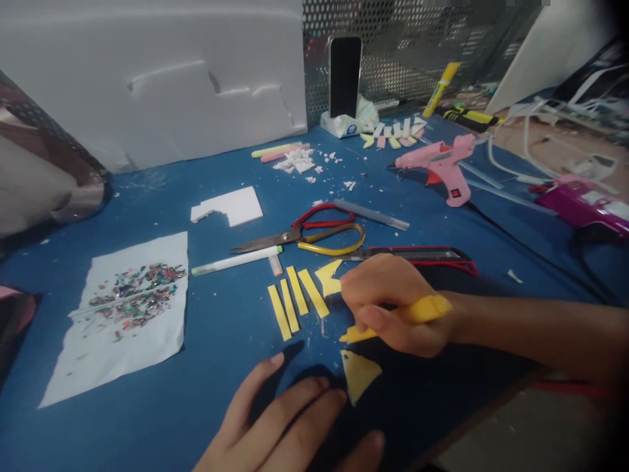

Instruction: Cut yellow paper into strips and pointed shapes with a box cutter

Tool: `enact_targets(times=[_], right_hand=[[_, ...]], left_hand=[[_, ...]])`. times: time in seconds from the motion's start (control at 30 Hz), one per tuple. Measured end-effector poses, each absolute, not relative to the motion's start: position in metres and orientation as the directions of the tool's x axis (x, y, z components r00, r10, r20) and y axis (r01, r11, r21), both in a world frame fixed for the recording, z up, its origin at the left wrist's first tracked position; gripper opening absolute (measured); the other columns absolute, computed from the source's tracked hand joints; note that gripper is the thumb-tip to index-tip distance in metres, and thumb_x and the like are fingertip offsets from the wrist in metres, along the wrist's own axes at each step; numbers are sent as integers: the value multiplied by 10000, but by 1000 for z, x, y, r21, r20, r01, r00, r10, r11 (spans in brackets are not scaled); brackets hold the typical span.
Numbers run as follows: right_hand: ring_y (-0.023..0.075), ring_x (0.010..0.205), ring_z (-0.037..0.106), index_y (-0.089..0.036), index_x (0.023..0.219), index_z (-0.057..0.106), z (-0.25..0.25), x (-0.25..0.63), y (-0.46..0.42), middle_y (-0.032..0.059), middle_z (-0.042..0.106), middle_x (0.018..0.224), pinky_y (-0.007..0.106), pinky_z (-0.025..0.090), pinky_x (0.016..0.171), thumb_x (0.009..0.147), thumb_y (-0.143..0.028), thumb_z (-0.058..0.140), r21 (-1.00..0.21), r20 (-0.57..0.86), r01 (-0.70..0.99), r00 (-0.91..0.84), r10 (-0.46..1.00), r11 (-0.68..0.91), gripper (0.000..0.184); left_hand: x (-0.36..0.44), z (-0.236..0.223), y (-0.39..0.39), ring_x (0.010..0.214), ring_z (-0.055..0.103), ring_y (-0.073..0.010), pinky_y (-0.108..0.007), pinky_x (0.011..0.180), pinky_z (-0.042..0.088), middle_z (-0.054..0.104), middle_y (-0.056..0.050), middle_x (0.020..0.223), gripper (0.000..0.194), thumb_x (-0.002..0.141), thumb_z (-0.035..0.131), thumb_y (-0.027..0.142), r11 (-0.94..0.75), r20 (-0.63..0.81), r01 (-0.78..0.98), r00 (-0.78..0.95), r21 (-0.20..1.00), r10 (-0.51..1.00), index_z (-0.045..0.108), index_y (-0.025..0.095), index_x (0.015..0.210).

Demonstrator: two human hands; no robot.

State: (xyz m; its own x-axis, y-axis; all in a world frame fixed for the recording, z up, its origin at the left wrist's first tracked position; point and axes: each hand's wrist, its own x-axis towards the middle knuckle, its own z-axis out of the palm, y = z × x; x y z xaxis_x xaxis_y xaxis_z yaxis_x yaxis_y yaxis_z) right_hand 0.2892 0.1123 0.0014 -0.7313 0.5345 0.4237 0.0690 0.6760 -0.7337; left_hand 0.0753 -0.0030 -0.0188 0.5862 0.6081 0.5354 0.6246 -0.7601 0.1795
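My right hand [388,295] is wrapped round a yellow marker [425,309], whose tip points down and left just above a small yellow triangular piece [361,375]. The triangle lies flat on the blue tabletop [236,387] and has a small dark spot near its top corner. My left hand [289,429] rests with fingers spread in front, its fingertips close to the triangle's left edge; I cannot tell whether they touch it. Several narrow yellow strips [279,312] lie beyond, beside an irregular yellow scrap [328,278] partly behind my right hand.
Scissors [314,229], a red-edged utility knife [422,254] and a green-tipped pen [236,260] lie behind the strips. A paper sheet [162,347] with colourful flakes is at left. Farther back are a white foam piece [240,206], a pink glue gun [445,164] and a propped phone [344,77].
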Motion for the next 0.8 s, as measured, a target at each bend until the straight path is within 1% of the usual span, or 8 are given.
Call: enact_targets(times=[0.1,0.17,0.23,0.33,0.43,0.6,0.7,0.8], right_hand=[[67,504,312,-169,584,332,6,290,114,-39,348,547,224,256,496,944,-289,379,-753,455,45,-686,568,657,382],[66,503,328,-167,583,352,9,292,115,-38,349,544,224,268,500,937,-270,385,-767,493,11,-630,600,642,370],[69,510,357,-158,582,398,11,294,118,-34,364,536,229,283,512,937,-251,396,-759,542,-21,-574,614,651,367],[75,532,417,-139,598,477,10,298,121,-18,426,561,237,320,537,960,-244,394,-745,581,-31,-520,626,666,387],[72,528,430,-129,618,520,8,300,124,-18,444,585,239,336,541,972,-260,393,-746,602,-47,-473,643,664,399],[68,524,434,-124,602,531,7,300,128,-24,450,563,230,330,533,974,-270,412,-732,634,-43,-409,656,680,417],[69,530,436,-127,596,530,7,300,129,-25,457,562,225,340,536,971,-257,416,-722,647,-42,-397,651,691,414],[74,544,438,-130,594,529,6,300,129,-23,460,572,228,348,544,967,-247,417,-728,639,-38,-400,657,685,406]], left_hand=[[71,-14,4,1128,579,-146,-432,1155,238,688,29,1130,270,990,449,283,-787,474,586,647,192,597,609,299,1206],[69,-11,11,1182,547,-168,-406,1163,207,665,-17,1187,314,982,453,349,-816,458,560,693,144,557,594,225,1234],[69,-8,18,1220,518,-162,-361,1169,177,618,-28,1274,369,979,443,387,-817,392,560,727,137,564,560,199,1275],[77,-7,25,1249,489,-175,-379,1166,164,561,-36,1351,420,972,453,395,-822,349,546,747,162,565,500,180,1330],[86,-6,29,1201,511,-177,-426,1162,135,616,-23,1277,386,981,449,343,-842,361,505,762,189,538,489,176,1327],[96,-1,33,1084,558,-157,-433,1136,114,672,-8,1113,355,977,468,325,-826,315,504,765,251,562,489,221,1316],[94,4,30,1040,582,-148,-429,1136,112,662,-12,1094,357,975,474,337,-801,311,531,739,277,597,491,230,1315],[81,11,27,1003,609,-144,-421,1137,135,658,-5,1097,389,958,505,369,-766,334,596,690,243,643,476,254,1329]])
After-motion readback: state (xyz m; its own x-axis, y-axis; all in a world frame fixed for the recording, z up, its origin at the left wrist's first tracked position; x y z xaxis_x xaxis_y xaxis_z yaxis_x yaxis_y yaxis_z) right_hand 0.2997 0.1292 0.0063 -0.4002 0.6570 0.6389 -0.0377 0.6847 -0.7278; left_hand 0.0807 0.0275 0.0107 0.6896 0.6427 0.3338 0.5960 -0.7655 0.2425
